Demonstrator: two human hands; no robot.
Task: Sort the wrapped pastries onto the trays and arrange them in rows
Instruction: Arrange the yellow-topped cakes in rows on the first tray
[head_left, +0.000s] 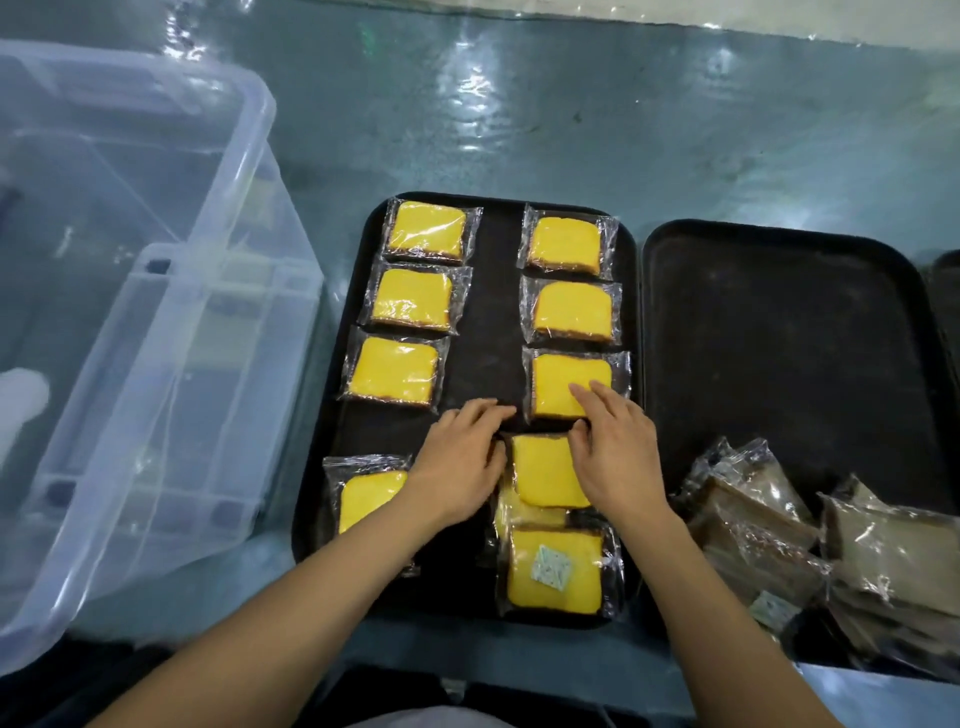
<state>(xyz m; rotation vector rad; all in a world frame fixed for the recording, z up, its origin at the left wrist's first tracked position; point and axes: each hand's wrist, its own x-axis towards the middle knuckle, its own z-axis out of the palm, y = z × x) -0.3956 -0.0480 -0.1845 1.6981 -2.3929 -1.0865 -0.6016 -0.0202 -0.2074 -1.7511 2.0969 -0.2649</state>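
A black tray (488, 312) holds yellow wrapped pastries in two columns of three: a left column (410, 300) and a right column (571, 312). Nearer me lie more yellow pastries: one (366, 499) partly under my left forearm, and a loose overlapping pile topped by one (548, 475), with another (556, 571) showing a white sachet. My left hand (460, 462) lies flat on the tray, its thumb at the left edge of the top pastry. My right hand (615, 452) rests straight fingers on the nearest right-column pastry (563, 379), thumb at the top pastry's upper edge.
A second black tray (779, 338) stands to the right, with a heap of brown wrapped pastries (810, 551) at its near corner. A large clear plastic bin (130, 312) stands at the left. The surface is glossy grey-green. Another dark tray edge (948, 291) shows at far right.
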